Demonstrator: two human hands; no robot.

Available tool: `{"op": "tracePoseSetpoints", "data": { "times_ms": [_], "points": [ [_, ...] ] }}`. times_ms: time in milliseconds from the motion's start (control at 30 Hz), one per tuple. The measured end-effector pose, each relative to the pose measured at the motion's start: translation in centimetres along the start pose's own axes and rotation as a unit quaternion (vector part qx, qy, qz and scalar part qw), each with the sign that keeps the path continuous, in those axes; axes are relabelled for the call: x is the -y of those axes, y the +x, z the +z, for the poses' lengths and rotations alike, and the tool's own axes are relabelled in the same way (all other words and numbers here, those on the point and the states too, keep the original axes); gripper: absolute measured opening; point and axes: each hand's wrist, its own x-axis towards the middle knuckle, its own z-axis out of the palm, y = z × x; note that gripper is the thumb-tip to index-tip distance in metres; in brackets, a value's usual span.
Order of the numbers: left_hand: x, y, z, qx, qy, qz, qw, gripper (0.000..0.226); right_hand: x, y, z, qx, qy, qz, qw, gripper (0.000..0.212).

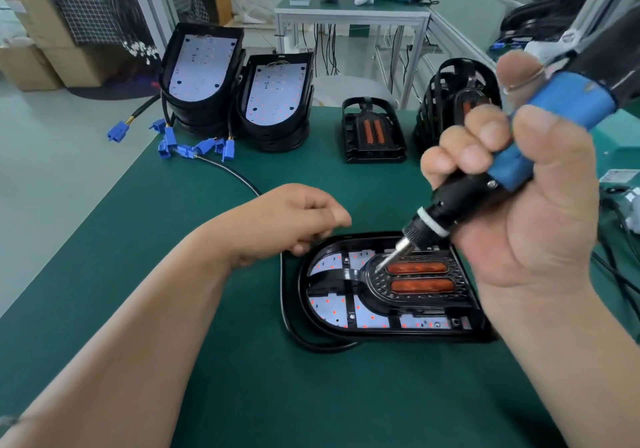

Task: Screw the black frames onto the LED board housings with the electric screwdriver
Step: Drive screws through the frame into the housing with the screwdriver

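An LED board housing (pixel 301 323) lies flat on the green table (pixel 225 361) in front of me, with a black frame (pixel 349 274) with two orange strips laid inside it. My right hand (pixel 526 212) grips the blue and black electric screwdriver (pixel 498 177), tilted, its bit tip resting on the frame near the left end of the orange strips. My left hand (pixel 294 219) hovers at the housing's far left edge, fingers loosely curled; whether it touches the housing or pinches something is unclear.
Two stacks of LED board housings (pixel 204 77) (pixel 273 101) with blue connectors (pixel 194 146) stand at the back left. A single black frame (pixel 374 132) and a stack of frames (pixel 453 101) sit at the back right. A cable (pixel 318 345) curls off the housing's near side.
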Motion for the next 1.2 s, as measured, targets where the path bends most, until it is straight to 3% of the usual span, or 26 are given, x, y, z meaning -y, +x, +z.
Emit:
{"op": "tracePoseSetpoints", "data": {
  "times_ms": [133,267,433,567,967,1200],
  "points": [
    [0.3,1.0,0.2,-0.023,-0.246,-0.054,0.968,0.03,0.7,1.0,-1.5,-0.07,0.006,-0.024,0.997,0.02],
    [0.7,1.7,0.5,-0.026,-0.313,-0.062,0.947,0.023,0.6,1.7,-3.1,-0.124,0.006,-0.031,0.992,0.018],
    [1.0,2.2,1.0,-0.028,-0.32,-0.049,0.946,0.016,0.4,2.2,-4.3,-0.153,0.011,-0.038,0.987,0.017],
    [0.9,2.3,1.2,-0.02,-0.323,-0.035,0.946,0.029,0.2,2.4,-4.9,-0.176,0.01,-0.042,0.984,0.016],
    [1.1,2.5,1.0,0.016,-0.421,-0.017,0.907,0.021,-0.3,2.4,-5.3,-0.193,0.0,-0.036,0.98,0.018],
    [1.0,2.4,1.1,0.023,-0.383,0.014,0.923,0.013,-0.3,2.3,-4.9,-0.199,0.011,-0.054,0.979,0.018]
  ]
}}
